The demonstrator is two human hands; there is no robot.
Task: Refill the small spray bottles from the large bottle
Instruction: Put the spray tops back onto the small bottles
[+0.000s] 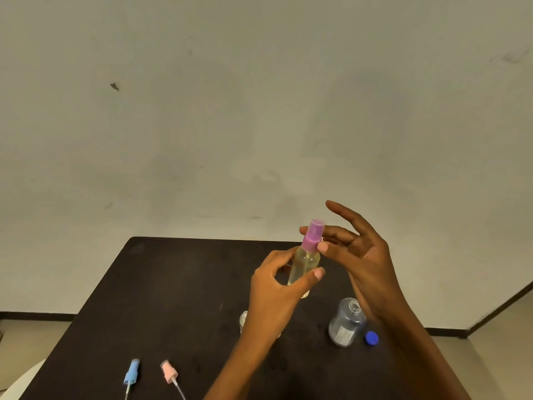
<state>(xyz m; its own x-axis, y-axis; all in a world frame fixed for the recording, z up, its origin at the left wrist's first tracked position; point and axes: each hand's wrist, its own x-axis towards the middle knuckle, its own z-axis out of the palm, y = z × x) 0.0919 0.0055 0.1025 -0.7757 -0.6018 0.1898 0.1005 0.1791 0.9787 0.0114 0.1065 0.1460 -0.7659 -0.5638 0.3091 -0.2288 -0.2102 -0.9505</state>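
My left hand (pixel 277 287) grips a small clear spray bottle (pixel 304 262) with a purple spray cap (pixel 313 232), held upright above the dark table (pixel 161 298). My right hand (pixel 357 252) is beside the purple cap, thumb and a fingertip touching it, the other fingers spread. The large clear bottle (pixel 346 323) stands uncapped at the right, under my right wrist, with its blue cap (pixel 371 338) lying beside it. Another small clear bottle (pixel 243 320) stands mostly hidden behind my left forearm.
A blue spray head (pixel 131 372) and a pink spray head (pixel 169 372), each with a dip tube, lie at the table's near left. A pale wall rises behind the table. A white rounded object (pixel 17 382) shows at the bottom left.
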